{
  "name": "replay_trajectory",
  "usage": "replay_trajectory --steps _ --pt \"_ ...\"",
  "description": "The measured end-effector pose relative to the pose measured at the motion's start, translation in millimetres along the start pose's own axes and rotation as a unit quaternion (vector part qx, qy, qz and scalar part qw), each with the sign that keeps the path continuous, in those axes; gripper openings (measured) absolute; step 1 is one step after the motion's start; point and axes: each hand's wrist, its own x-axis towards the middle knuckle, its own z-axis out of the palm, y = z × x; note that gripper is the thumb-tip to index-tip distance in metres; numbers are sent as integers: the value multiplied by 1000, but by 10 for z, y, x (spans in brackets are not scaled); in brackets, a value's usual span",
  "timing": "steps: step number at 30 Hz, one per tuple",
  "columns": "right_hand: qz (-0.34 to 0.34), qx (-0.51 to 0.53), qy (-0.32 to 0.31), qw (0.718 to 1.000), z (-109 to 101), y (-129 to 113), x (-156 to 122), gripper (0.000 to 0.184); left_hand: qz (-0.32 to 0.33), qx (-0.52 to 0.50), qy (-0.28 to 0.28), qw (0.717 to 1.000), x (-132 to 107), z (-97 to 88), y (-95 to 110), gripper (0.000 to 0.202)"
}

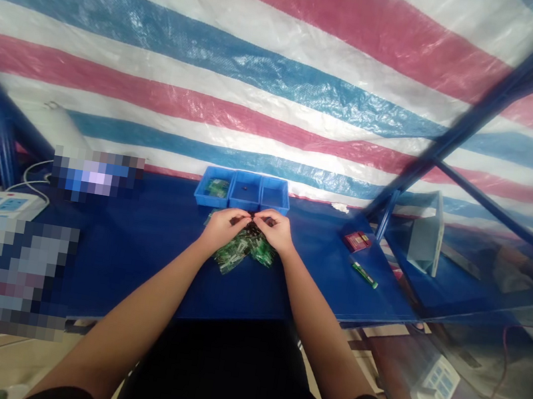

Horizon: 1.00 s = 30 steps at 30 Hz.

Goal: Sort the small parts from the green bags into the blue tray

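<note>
My left hand (225, 228) and my right hand (276, 229) meet at the fingertips over a pile of small clear-and-green plastic packets (238, 253). The fingers of both are pinched on something small and dark, too small to name. Dark little pieces (255, 231) lie between the hands on top of the pile. Just beyond stand three joined blue bins. The left bin (203, 197) contains green packets, the middle bin (244, 204) shows one tiny dark piece, and the right bin (276, 205) is partly hidden by my right hand.
The blue table (135, 260) carries a red box (357, 241) and a green tube (364, 275) on the right. A white power strip (7, 204) with cables lies at the left. Blue metal posts (389, 209) flank the workplace, with a striped plastic sheet (239, 114) behind.
</note>
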Motion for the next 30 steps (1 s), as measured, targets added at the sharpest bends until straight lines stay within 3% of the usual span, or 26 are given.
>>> replay_trajectory --steps 10,30 --pt "26 8 -6 1000 32 31 -11 29 2 23 1 1000 3 -45 32 27" --pt "3 -22 9 1000 35 74 -20 27 -6 14 7 1000 -20 -34 17 29"
